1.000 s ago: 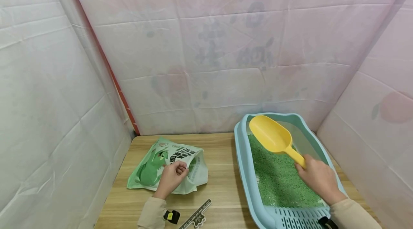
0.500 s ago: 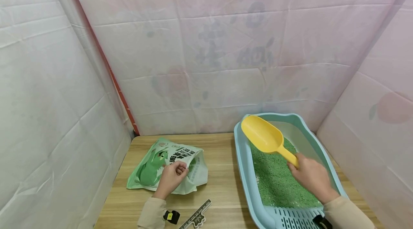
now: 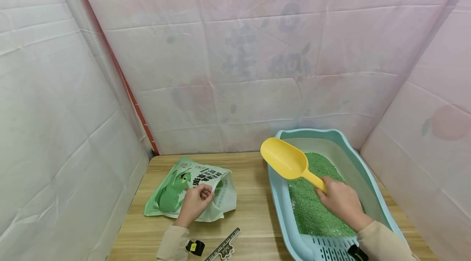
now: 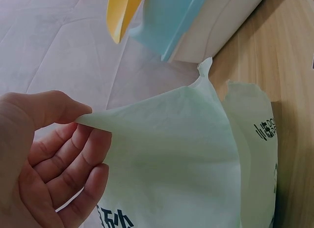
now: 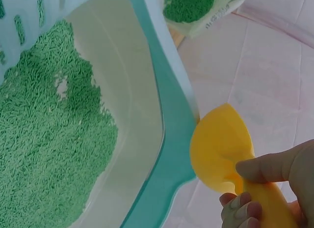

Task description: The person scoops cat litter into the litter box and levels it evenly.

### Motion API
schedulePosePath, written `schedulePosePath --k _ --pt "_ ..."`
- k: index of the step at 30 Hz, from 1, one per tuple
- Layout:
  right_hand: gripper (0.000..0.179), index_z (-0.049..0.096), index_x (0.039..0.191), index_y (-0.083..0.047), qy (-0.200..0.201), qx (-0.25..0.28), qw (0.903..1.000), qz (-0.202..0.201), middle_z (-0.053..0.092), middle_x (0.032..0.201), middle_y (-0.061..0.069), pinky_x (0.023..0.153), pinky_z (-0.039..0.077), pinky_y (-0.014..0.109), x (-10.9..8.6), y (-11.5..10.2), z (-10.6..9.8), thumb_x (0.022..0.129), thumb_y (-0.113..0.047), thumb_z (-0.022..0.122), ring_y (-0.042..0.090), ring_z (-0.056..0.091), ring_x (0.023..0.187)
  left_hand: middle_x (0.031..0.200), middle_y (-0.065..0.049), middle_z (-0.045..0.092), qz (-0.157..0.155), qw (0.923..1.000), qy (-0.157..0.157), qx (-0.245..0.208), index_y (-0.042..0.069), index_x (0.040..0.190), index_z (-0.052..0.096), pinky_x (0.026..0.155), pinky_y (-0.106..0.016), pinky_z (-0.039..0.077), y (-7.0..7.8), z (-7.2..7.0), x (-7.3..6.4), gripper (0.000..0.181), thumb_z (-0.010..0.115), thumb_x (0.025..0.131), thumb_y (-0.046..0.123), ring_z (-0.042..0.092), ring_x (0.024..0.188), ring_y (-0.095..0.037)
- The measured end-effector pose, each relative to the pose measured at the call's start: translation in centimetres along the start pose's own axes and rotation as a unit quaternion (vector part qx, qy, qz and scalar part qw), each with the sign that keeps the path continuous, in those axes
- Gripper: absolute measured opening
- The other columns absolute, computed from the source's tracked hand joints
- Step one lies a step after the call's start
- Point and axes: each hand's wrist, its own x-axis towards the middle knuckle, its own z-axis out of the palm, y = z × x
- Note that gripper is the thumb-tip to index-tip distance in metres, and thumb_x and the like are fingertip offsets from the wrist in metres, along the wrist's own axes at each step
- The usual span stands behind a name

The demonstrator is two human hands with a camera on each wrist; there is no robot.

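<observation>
In the head view a yellow scoop hangs over the left rim of the blue litter box. My right hand grips its handle, and the bowl shows no litter in it. Green pellet litter covers much of the box floor. To the left lies a green-and-white litter bag, its mouth spread toward the box. My left hand pinches the upper edge of that mouth between thumb and fingers; the left wrist view shows the bag film drawn up. Green pellets show inside the bag in the right wrist view.
A small ruler with a decorated edge lies on the wooden table near the front. Pale cloth walls enclose the back and both sides. A slotted grid spans the near end of the box.
My right hand has carried the scoop leftward, from above the litter to across the box's left rim. My left hand keeps its pinch on the bag and stays in place.
</observation>
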Motion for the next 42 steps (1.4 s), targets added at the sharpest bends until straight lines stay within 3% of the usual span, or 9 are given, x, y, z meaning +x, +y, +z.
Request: schedulePosePath --k 20,25,32,39,42 --pt "0.010 0.061 0.083 -0.005 0.007 0.003 0.9994 -0.035 0.044 0.056 -0.002 0.040 0.028 0.018 0.2 -2.4 0.9 0.081 -0.010 0.069 0.010 0.037 0.046 0.076 0.001 0.068 0.001 1.0000 -0.001 -0.006 0.009 0.088 0.068 0.063 -0.017 0.049 -0.2 -0.1 0.0 0.004 0.069 0.085 0.011 0.054 0.065 0.004" --pt "0.011 0.064 0.088 -0.004 0.001 0.006 0.9988 -0.048 0.043 0.056 -0.004 0.040 0.028 0.018 0.2 -3.1 1.4 0.080 -0.010 0.069 0.009 0.036 0.046 0.077 0.001 0.068 0.001 1.0000 -0.003 -0.006 0.009 0.088 0.068 0.063 -0.017 0.049 -0.2 -0.2 0.0 0.004 0.069 0.085 0.011 0.054 0.065 0.004" --pt "0.011 0.063 0.085 -0.007 -0.029 0.005 0.9976 -0.062 0.043 0.056 -0.005 0.042 0.029 0.018 0.2 -3.8 2.0 0.078 -0.011 0.071 0.007 0.035 0.048 0.077 0.001 0.067 0.001 1.0000 -0.003 -0.008 0.009 0.088 0.068 0.063 -0.017 0.049 -0.2 -0.2 -0.1 0.004 0.070 0.084 0.010 0.054 0.065 0.004" --pt "0.020 0.066 0.094 -0.004 -0.076 0.011 0.9955 -0.056 0.046 0.059 -0.005 0.043 0.031 0.018 0.1 -4.5 2.6 0.077 -0.014 0.073 0.008 0.038 0.050 0.077 0.001 0.067 0.004 1.0000 0.000 0.001 0.009 0.088 0.068 0.063 -0.016 0.049 -0.2 -0.2 0.0 0.004 0.069 0.085 0.010 0.054 0.065 0.004" --pt "0.017 0.065 0.089 -0.006 -0.091 0.018 0.9941 -0.056 0.046 0.059 -0.005 0.043 0.031 0.018 0.0 -4.7 2.8 0.077 -0.014 0.074 0.008 0.038 0.050 0.077 0.001 0.068 0.004 1.0000 -0.002 0.002 0.009 0.088 0.068 0.063 -0.016 0.049 -0.3 -0.2 0.0 0.004 0.069 0.085 0.010 0.054 0.065 0.004"
